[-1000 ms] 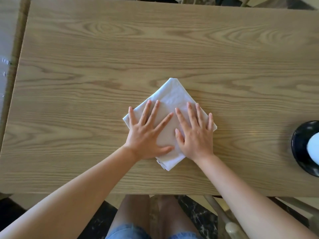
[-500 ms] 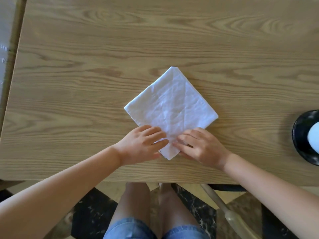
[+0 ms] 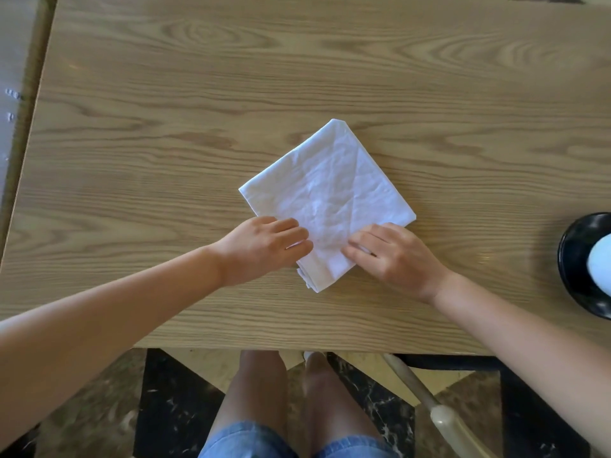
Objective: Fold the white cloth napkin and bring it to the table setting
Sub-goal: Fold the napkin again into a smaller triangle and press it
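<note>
The white cloth napkin [image 3: 330, 193] lies folded into a square on the wooden table [image 3: 165, 143], turned like a diamond with one corner pointing at me. My left hand [image 3: 264, 249] rests on its near-left edge, with curled fingers pinching the cloth. On the near-right edge my right hand [image 3: 393, 256] does the same, a bit of white showing between its fingers. The two hands flank the near corner, where stacked layers show.
A black dish [image 3: 575, 259] holding a white object [image 3: 600, 266] sits at the table's right edge, partly cut off. The table's near edge runs just above my knees. A chair back [image 3: 439, 418] stands at the lower right.
My hands have slid from lying flat on the napkin's middle down to its near corner, and the fingers have curled. The napkin's upper part is now uncovered.
</note>
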